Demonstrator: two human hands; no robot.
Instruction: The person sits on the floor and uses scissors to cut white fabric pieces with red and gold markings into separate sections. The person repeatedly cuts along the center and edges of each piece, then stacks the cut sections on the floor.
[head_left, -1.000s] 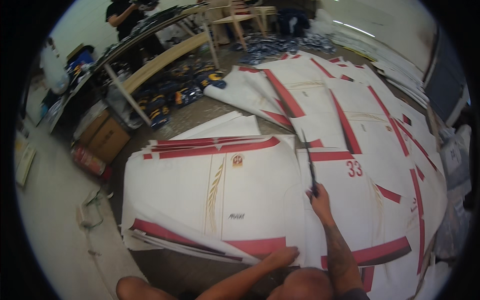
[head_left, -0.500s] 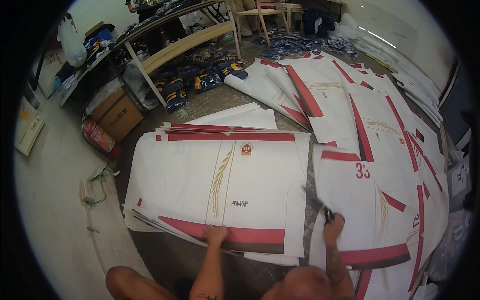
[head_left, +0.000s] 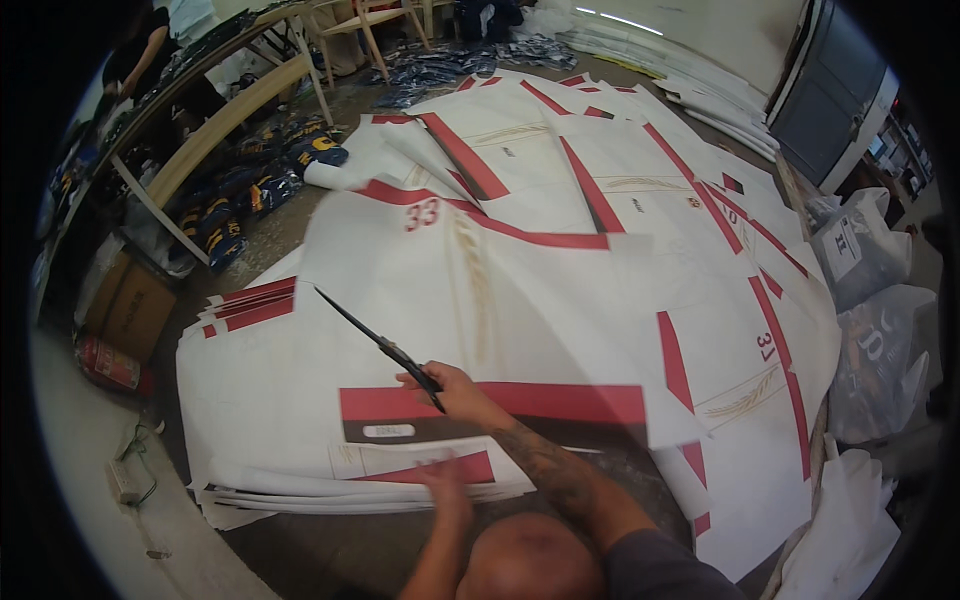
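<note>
Head view: right hand (head_left: 452,390) gripping scissors (head_left: 372,335) by the handles, blades angled up-left over the sheet (head_left: 560,330). Left hand (head_left: 449,485) blurred, near the sheet's lower red band; can't tell if open or closed. Sheet is white with red bands and a gold leaf motif, partly over the stack (head_left: 245,400) at left. More sheets (head_left: 655,215) spread beyond and right. Clear bags (head_left: 880,350) at far right.

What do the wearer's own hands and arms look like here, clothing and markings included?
Both the right hand and left hand are ungloved, the left blurred. The right forearm carries dark tattoo-like markings; a plain dark sleeve covers the arm above. No left sleeve shows.
</note>
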